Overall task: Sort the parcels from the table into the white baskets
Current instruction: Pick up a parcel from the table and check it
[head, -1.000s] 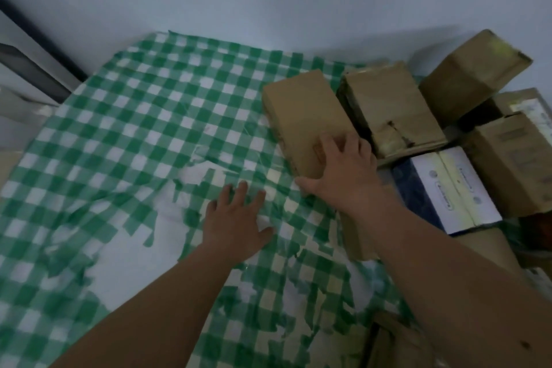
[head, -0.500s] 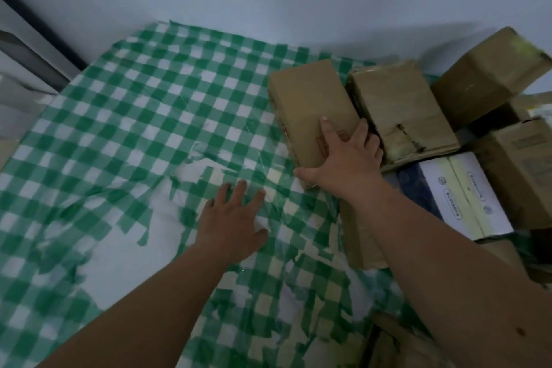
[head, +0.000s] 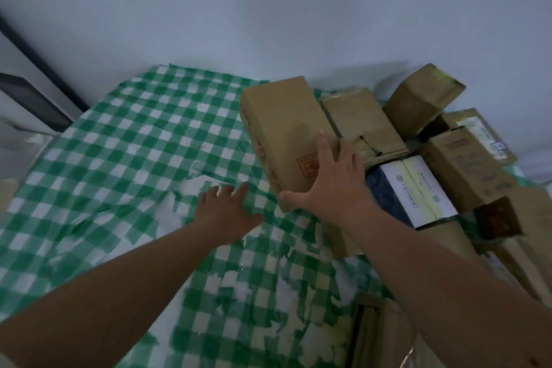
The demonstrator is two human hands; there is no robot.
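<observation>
A long brown cardboard parcel (head: 277, 128) with a red stamp lies on the green-checked tablecloth (head: 119, 158), left of the pile. My right hand (head: 331, 182) grips its near end, thumb round the near left corner and fingers over the top and right edge. My left hand (head: 224, 212) rests flat on the cloth just left of that end, fingers spread, holding nothing. No white basket is in view.
Other parcels crowd the right side: a torn brown one (head: 358, 116), a tilted brown box (head: 421, 98) against the wall, a white and blue box (head: 415, 188), a printed carton (head: 466, 164). Another brown box (head: 376, 337) sits at the near edge. A wall stands behind.
My right hand has slid to the parcel's near end and closed round it; the parcel has shifted slightly. My left hand stays flat on the cloth.
</observation>
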